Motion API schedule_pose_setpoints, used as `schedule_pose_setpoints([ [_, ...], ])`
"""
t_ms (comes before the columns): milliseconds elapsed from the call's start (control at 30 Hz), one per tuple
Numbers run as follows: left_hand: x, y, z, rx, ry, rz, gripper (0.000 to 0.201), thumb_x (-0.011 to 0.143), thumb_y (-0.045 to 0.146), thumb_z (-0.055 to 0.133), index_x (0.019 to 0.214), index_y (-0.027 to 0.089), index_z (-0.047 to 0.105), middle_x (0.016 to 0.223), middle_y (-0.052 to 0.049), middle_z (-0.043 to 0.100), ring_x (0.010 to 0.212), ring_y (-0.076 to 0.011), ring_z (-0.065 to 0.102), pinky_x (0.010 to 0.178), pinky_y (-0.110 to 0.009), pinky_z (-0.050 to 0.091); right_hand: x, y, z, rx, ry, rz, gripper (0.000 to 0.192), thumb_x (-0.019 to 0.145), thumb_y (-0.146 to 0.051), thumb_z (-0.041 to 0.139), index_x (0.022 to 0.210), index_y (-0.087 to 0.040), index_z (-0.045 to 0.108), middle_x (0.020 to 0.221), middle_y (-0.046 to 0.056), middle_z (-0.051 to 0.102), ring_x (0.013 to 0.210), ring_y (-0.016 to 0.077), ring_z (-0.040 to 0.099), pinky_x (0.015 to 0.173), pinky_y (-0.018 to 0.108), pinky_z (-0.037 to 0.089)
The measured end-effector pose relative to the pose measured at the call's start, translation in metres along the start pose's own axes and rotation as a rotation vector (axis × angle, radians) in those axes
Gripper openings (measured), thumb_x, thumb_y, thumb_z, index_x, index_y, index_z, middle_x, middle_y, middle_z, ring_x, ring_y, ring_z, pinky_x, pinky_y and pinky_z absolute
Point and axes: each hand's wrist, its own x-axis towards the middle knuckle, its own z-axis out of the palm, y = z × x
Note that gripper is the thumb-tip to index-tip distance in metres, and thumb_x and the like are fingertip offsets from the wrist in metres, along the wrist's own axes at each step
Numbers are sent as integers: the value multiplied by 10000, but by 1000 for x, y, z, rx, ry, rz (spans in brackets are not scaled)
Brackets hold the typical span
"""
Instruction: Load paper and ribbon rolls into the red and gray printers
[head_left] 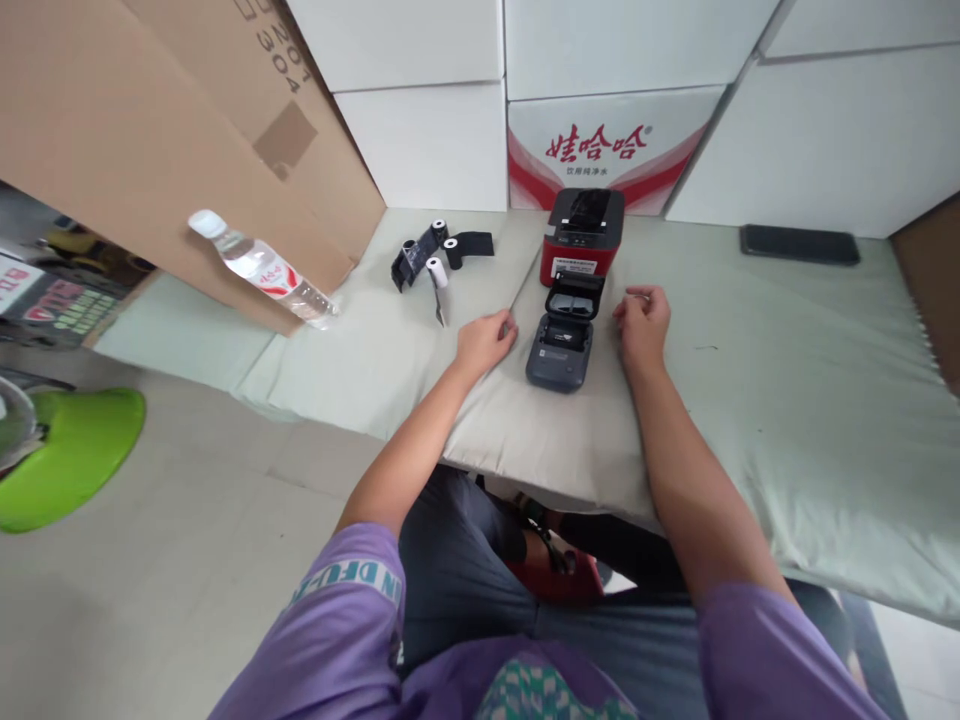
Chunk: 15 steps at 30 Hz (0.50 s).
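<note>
A small dark grey label printer [559,352] sits in front of me on the cloth with its lid [576,297] raised. Its inner compartment shows, though the contents are hard to make out. Loosely curled, my left hand [486,342] rests on the cloth to the left of the printer, not touching it. On the other side, my right hand [643,318] rests close by with its fingers bent inward. Neither hand appears to hold anything. Directly behind the open lid stands a larger red and black printer [581,240].
Several small black and white paper rolls [437,270] lie at the back left, some partly unrolled. A water bottle [262,270] leans near a large cardboard box [300,190]. White cartons [435,140] line the back. A black phone [799,245] lies at right on the green cloth [810,400].
</note>
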Motion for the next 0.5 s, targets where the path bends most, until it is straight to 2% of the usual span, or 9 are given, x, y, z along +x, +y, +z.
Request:
schedule_pose_setpoints([
  [167,-1,2,-1,-12,8,4,270,1098,427,554,1142,285,779,1036,-71,852,1028,-295,788,832,-373,517,1,0,0,-48,-39,-33,319,796,-554,706,882,-256,633,666,-29,583,573,154,447,605,348,383],
  [333,-1,6,-4,-21,-6,-8,285,1103,396,542,1165,264,787,1052,-100,846,1067,-327,792,866,-392,520,-3,-4,1,-59,-70,-73,288,810,-528,720,840,-248,666,691,-21,602,634,163,503,702,374,495],
  [400,-1,7,-4,-7,-1,-7,292,1106,382,529,1178,256,783,1077,-112,846,1080,-337,795,873,-397,518,-7,-9,3,-71,-90,-90,283,804,-509,727,877,-237,697,771,3,666,694,169,553,757,382,532],
  [500,1,8,-2,35,12,1,310,1108,383,512,1197,244,774,1102,-132,848,1081,-353,798,866,-408,520,-15,-18,7,-56,-144,-100,366,814,-543,760,1015,-239,726,997,51,748,866,200,656,803,382,577],
])
